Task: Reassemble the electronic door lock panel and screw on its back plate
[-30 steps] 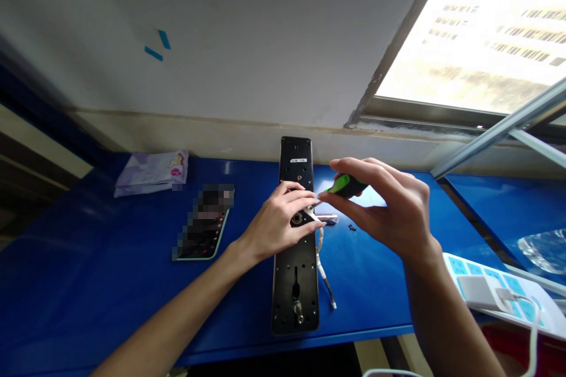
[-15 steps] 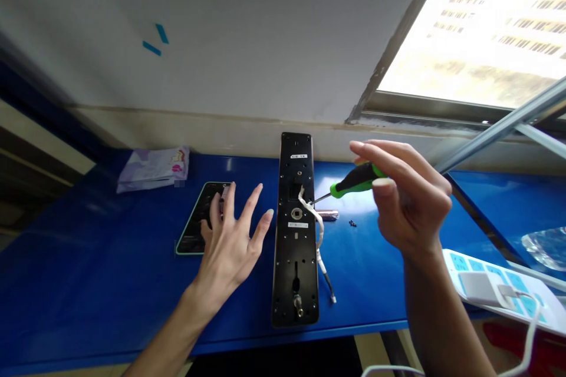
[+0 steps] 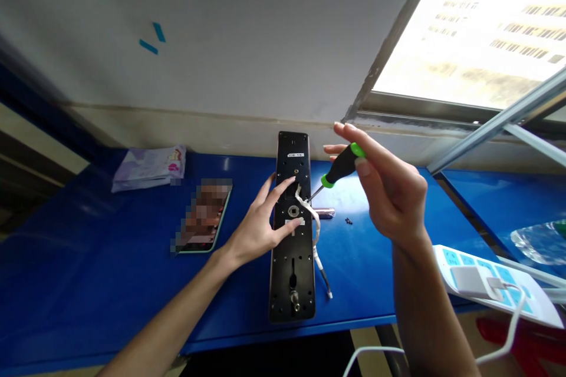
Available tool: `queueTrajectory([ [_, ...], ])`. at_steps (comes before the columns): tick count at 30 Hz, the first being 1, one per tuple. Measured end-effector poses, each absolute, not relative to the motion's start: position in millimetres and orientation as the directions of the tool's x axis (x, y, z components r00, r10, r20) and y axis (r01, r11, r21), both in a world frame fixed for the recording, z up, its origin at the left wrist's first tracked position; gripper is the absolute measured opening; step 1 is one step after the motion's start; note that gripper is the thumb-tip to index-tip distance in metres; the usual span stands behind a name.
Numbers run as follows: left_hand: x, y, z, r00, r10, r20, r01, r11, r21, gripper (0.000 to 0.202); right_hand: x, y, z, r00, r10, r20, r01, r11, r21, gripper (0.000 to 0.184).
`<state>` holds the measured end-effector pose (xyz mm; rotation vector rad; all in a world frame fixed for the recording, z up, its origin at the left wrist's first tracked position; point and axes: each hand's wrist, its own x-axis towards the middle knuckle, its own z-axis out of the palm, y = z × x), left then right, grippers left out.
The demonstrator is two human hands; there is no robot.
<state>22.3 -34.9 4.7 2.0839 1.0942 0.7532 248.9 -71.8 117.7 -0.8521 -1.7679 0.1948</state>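
A long black door lock panel (image 3: 292, 271) lies lengthwise on the blue table, with a white-wrapped cable (image 3: 316, 224) running from its middle off its right side. My left hand (image 3: 259, 224) spans the panel's left edge, with thumb and index finger on its face and other fingers at the edge. Gripped in my right hand (image 3: 393, 194) is a green-and-black screwdriver (image 3: 341, 166), tilted. Its shaft points down-left to the cable at the panel's right edge; the exact tip contact is hidden. Small dark screws (image 3: 349, 221) lie to the right, near a shiny cylinder (image 3: 326, 212).
On the left are a phone (image 3: 206, 218) and a lilac packet (image 3: 150, 169). A white power strip (image 3: 530, 303) with a plugged-in charger sits at right, its cable hanging below. Beyond are a metal frame (image 3: 490, 129) and a clear plastic item (image 3: 542, 241).
My left hand has moved right, from over the phone onto the lock panel. My right hand has shifted left, and the screwdriver stands steeper. The phone screen now shows fully.
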Motion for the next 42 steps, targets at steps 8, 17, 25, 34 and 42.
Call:
queueTrajectory([
  [8, 21.3, -31.0, -9.4, 0.435, 0.868, 0.24, 0.347, -0.408, 0.844, 0.078, 244.2, -71.6, 118.9, -0.081, 0.532, 0.843, 0.649, 0.67, -0.36, 0.034],
  [17, 20.9, -27.9, -13.0, 0.439, 0.86, 0.258, 0.257, -0.396, 0.881, 0.079, 249.4, -69.8, 116.0, -0.043, 0.506, 0.862, 0.58, 0.715, -0.39, 0.039],
  [25, 22.6, -24.1, -12.9, 0.448, 0.848, 0.285, 0.273, -0.433, 0.859, 0.079, 243.4, -78.0, 119.1, -0.183, 0.584, 0.791, 0.495, 0.749, -0.439, 0.046],
  [34, 24.9, -36.7, 19.7, 0.481, 0.788, 0.383, 0.509, -0.607, 0.61, 0.064, 258.6, -85.1, 116.0, 0.033, 0.604, 0.796, 0.588, 0.632, -0.504, 0.044],
  [42, 91.8, -29.9, 61.9, 0.847, 0.432, 0.309, 0.313, -0.876, 0.367, 0.032, 318.0, -102.4, 83.0, 0.23, 0.652, 0.722, 0.766, 0.337, -0.548, 0.034],
])
